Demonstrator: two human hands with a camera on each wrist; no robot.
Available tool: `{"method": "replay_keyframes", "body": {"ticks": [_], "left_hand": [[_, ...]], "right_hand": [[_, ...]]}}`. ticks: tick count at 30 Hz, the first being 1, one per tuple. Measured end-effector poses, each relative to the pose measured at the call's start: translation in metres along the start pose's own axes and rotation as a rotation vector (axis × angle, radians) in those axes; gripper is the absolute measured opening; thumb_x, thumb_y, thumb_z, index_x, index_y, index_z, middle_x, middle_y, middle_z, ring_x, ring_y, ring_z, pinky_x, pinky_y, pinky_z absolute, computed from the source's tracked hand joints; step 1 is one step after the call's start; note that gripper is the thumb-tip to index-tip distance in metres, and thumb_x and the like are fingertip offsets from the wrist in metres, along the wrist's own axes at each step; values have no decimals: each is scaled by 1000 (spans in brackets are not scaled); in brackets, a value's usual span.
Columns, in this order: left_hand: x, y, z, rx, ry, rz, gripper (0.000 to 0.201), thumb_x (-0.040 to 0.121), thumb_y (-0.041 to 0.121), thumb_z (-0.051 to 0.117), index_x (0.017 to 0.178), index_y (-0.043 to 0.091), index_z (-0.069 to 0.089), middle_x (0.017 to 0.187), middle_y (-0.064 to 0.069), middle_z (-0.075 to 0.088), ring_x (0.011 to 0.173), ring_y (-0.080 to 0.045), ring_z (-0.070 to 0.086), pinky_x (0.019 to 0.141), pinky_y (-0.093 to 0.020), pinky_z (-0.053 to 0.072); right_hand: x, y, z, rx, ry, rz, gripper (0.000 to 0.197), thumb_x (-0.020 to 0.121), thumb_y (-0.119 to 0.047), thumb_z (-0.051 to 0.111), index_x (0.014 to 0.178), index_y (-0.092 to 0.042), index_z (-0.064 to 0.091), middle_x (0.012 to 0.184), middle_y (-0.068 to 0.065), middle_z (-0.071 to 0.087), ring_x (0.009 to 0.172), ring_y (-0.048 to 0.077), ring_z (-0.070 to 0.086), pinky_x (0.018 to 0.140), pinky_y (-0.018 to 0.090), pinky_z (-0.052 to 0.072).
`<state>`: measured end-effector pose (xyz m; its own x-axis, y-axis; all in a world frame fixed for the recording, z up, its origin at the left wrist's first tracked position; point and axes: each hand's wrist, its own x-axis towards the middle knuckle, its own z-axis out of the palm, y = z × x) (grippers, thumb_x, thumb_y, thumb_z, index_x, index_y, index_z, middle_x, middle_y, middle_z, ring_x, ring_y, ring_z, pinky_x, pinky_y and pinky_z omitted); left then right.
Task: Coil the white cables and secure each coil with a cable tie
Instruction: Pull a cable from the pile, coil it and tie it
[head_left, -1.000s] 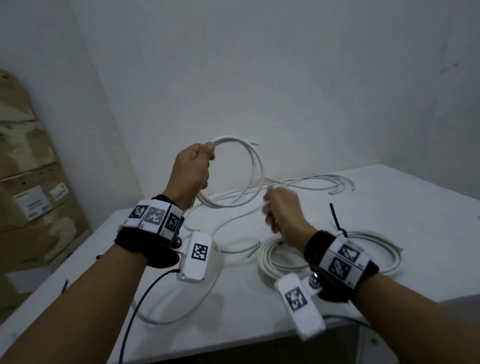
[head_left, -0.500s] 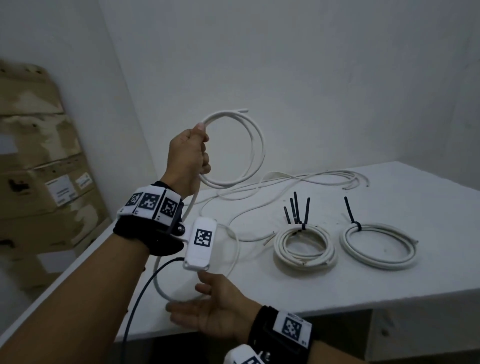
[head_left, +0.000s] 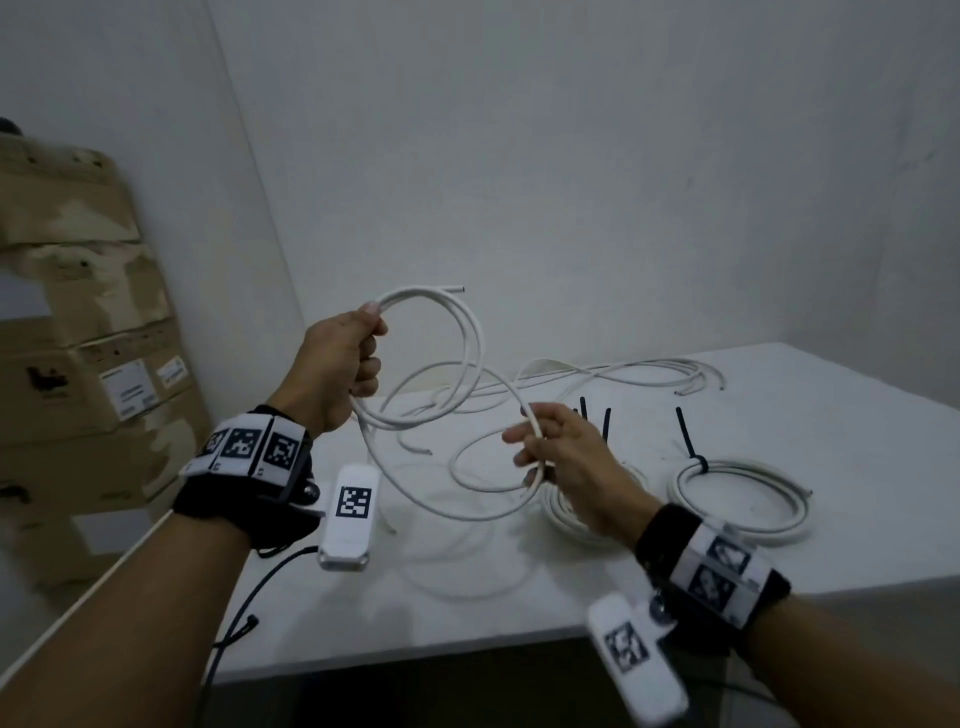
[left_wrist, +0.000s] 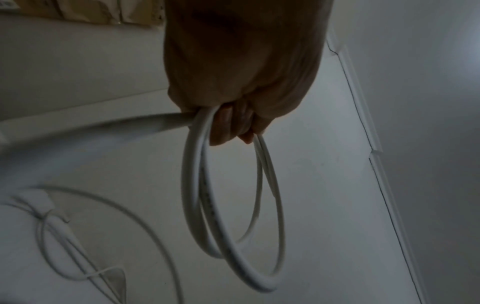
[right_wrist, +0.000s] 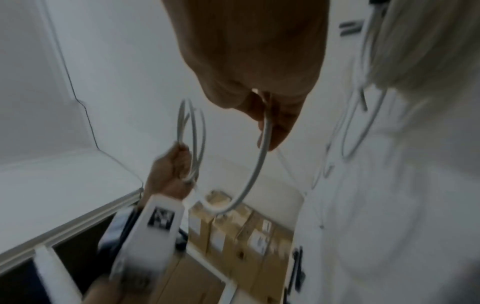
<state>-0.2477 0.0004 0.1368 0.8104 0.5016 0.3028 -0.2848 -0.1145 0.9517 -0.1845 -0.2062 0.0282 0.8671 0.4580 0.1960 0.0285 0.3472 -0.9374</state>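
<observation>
My left hand is raised above the table and grips a white cable coil of a few loops; in the left wrist view the fist closes round the loops. From the coil the cable's free length sags in an arc to my right hand, which pinches it lower and to the right; the right wrist view shows the cable running out between the fingers. Two finished coils lie on the table, one with a black tie, the other partly hidden by my right hand.
Loose white cables lie tangled at the back of the white table. Black tie ends stick up behind my right hand. Cardboard boxes are stacked at the left wall. The table's front edge is close to me.
My right hand rose from below the table's front edge, palm up, to the middle and now pinches the cable's free length. The left hand stays raised with the coil.
</observation>
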Motion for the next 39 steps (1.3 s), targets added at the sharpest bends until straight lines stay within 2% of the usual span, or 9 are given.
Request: {"method": "replay_keyframes", "body": {"ticks": [5, 10, 16, 22, 29, 31, 35, 37, 39], "left_hand": [[-9, -11, 18, 36, -178, -25, 31, 102, 28, 44, 75, 13, 49, 47, 9, 26, 37, -5, 18, 36, -14, 18], [-13, -18, 45, 124, -311, 21, 30, 101, 26, 46, 76, 10, 51, 49, 7, 26, 39, -6, 17, 40, -15, 16], [-13, -21, 64, 302, -315, 137, 29, 99, 25, 50, 76, 8, 56, 49, 3, 28, 41, -8, 21, 39, -17, 21], [-14, -31, 83, 458, -258, 306, 29, 97, 30, 54, 76, 11, 60, 48, 4, 34, 41, -9, 28, 42, -21, 29], [-12, -36, 96, 501, -44, 460, 24, 96, 31, 56, 90, 9, 59, 61, 5, 49, 46, -3, 38, 46, -16, 32], [-12, -38, 98, 493, 17, 465, 24, 94, 32, 60, 98, 11, 51, 67, 0, 56, 48, -3, 42, 46, -14, 34], [-9, -38, 89, 774, 120, 669, 33, 83, 39, 71, 96, 12, 57, 100, -4, 51, 90, -11, 47, 75, -22, 36], [-4, -31, 82, 768, 61, 585, 39, 79, 43, 74, 95, 13, 54, 108, -4, 55, 100, -15, 52, 77, -25, 40], [-2, -20, 79, 511, -132, 304, 42, 80, 41, 73, 100, 15, 47, 87, -5, 68, 76, -16, 65, 67, -28, 50]], "right_hand": [[33, -51, -30, 24, -100, -104, 27, 97, 3, 41, 109, -10, 61, 75, 4, 59, 61, 10, 44, 48, 17, 37], [44, -79, -28, -234, -146, -227, 25, 95, 0, 47, 108, -9, 66, 76, 3, 55, 62, 8, 43, 49, 17, 33], [50, -100, -30, -130, -135, -125, 27, 98, -3, 41, 108, -7, 65, 90, 3, 62, 79, 11, 57, 68, 22, 46], [51, -95, -24, -476, -136, -311, 23, 93, 3, 46, 100, -1, 68, 88, 18, 68, 77, 19, 63, 75, 30, 54], [54, -86, -18, -671, -122, -386, 38, 100, -36, 40, 96, -5, 61, 66, -5, 50, 57, 10, 44, 59, 25, 38], [57, -84, -17, -830, -88, -469, 26, 99, -31, 44, 101, -12, 62, 64, -8, 47, 55, 7, 41, 53, 16, 33], [65, -82, -17, -895, -71, -559, 21, 98, -18, 49, 105, -8, 66, 68, -12, 54, 63, 4, 48, 63, 21, 37], [67, -82, -15, -886, -81, -587, 20, 97, -17, 51, 104, -8, 67, 74, -5, 61, 67, 9, 52, 67, 25, 40], [69, -84, -13, -870, -84, -633, 18, 95, -18, 53, 102, -9, 68, 77, 0, 63, 66, 10, 52, 66, 22, 40]]}}
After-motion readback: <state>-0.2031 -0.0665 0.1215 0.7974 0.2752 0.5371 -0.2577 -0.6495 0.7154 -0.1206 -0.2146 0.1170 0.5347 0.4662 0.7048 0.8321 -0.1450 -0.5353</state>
